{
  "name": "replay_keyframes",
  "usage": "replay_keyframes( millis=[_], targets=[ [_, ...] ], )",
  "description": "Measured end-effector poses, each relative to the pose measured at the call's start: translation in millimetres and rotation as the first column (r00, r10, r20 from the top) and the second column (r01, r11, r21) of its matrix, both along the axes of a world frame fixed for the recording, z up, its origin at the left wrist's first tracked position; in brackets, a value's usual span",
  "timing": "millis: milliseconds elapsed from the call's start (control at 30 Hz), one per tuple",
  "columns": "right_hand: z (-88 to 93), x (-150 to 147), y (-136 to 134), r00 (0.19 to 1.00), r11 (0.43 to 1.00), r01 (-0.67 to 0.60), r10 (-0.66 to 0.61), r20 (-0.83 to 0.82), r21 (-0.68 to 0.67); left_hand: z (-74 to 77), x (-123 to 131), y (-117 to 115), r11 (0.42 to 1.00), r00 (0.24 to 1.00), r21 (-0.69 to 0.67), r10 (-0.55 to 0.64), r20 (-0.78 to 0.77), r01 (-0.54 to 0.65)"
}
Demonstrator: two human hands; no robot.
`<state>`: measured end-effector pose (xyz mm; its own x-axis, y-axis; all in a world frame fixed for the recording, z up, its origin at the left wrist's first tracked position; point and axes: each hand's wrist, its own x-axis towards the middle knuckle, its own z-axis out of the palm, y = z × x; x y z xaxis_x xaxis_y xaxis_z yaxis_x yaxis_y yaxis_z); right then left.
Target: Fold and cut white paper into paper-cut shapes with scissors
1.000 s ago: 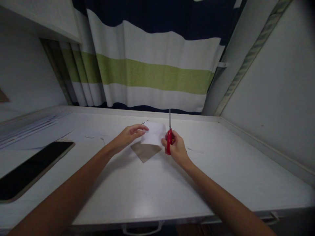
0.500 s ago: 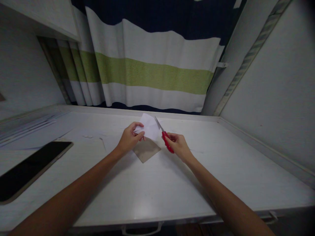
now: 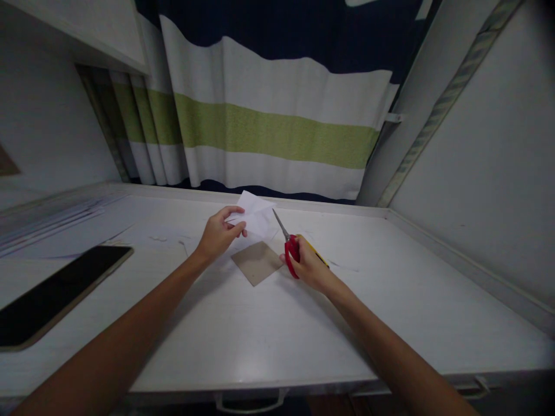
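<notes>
My left hand (image 3: 221,232) pinches the left edge of a creased sheet of white paper (image 3: 256,216) between thumb and fingers, holding it above the desk. My right hand (image 3: 310,263) is closed round the red handles of a pair of scissors (image 3: 292,254). The blades point up and to the left, near the paper's right edge, and look shut. On the desk below the paper lies a square piece of grey-brown cardboard (image 3: 256,264), set cornerwise. Beside my right hand shows a yellow and black object (image 3: 319,256), partly hidden by the hand.
At left a dark-screened phone (image 3: 65,292) lies on the white desk (image 3: 243,341). Behind it are stacked paper sheets (image 3: 60,228) and small scraps. A striped curtain (image 3: 277,136) hangs at the desk's back edge, and a wall (image 3: 485,173) rises at right.
The paper and my left hand have shifted left and slightly up. My right hand has turned and lowered the scissors a little, and the yellow and black object has come into view.
</notes>
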<state>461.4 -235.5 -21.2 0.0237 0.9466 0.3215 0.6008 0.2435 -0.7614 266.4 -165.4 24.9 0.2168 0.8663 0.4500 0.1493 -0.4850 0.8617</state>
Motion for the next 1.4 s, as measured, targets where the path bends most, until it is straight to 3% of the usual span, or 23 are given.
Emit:
replay_keyframes(
  millis=[133, 233, 300, 400, 500, 633, 800, 1133, 1400],
  targets=[
    [10.1, -1.6, -8.0, 0.995, 0.997, -0.05, 0.045, -0.091, -0.055, 1.7, -1.2, -0.2, 1.0, 1.0, 0.003, 0.017, 0.002, -0.017],
    [23.8, -4.5, -16.4, 0.942, 0.954, -0.224, 0.159, -0.295, -0.202, 3.0, -2.0, 0.0, 1.0, 0.999, 0.002, 0.027, 0.03, -0.027],
    [31.9, -6.6, -22.2, 0.834, 0.853, -0.429, 0.248, -0.493, -0.297, 4.1, -2.4, 0.4, 1.0, 0.998, -0.003, 0.023, 0.066, -0.023],
    [36.9, -8.6, -28.1, 0.651, 0.669, -0.657, 0.27, -0.71, -0.348, 5.5, -2.9, 1.1, 1.0, 0.993, -0.013, 0.016, 0.116, -0.014],
    [34.8, -9.3, -29.6, 0.572, 0.596, -0.728, 0.254, -0.78, -0.34, 5.7, -2.7, 1.1, 1.0, 0.99, -0.025, 0.014, 0.142, -0.011],
    [31.5, -9.8, -28.5, 0.5, 0.556, -0.781, 0.284, -0.818, -0.284, 5.4, -0.2, -2.5, 0.999, 0.992, -0.053, 0.001, 0.128, 0.006],
    [30.3, -8.8, -25.9, 0.499, 0.526, -0.801, 0.321, -0.805, -0.287, 5.8, 3.9, -7.9, 0.996, 0.995, -0.078, -0.027, 0.1, 0.035],
    [30.3, -8.1, -24.7, 0.518, 0.536, -0.789, 0.318, -0.794, -0.3, 4.4, 5.8, -8.2, 0.992, 0.988, -0.094, -0.071, 0.134, 0.084],
    [32.3, -9.9, -25.5, 0.459, 0.512, -0.815, 0.289, -0.84, -0.27, 2.0, 7.2, -8.0, 0.99, 0.984, -0.099, -0.08, 0.16, 0.097]
  ],
)
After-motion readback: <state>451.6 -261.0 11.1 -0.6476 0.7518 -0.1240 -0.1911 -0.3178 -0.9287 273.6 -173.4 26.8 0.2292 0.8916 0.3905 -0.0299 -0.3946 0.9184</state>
